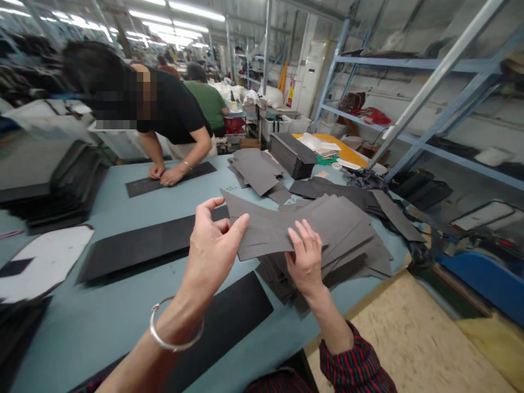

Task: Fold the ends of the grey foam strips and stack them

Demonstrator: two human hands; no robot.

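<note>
My left hand (215, 237) grips the left end of a dark grey sheet (262, 224), its thumb in front and its fingers curled at the edge. The sheet is lifted and bent, over the left side of a fanned pile of grey sheets (347, 224). My right hand (305, 254) holds the same sheet near its right part, fingers on top and thumb at the lower edge. Below my left forearm lies a long black panel (241, 305). Another black panel (139, 245) lies behind my left hand.
Across the blue-green table (196, 196), a person in black (176, 103) presses both hands on a dark strip (143, 187). Stacked black pieces (65, 185) stand left, a dark block stack (291, 155) at the back, and blue shelving (409, 63) at right.
</note>
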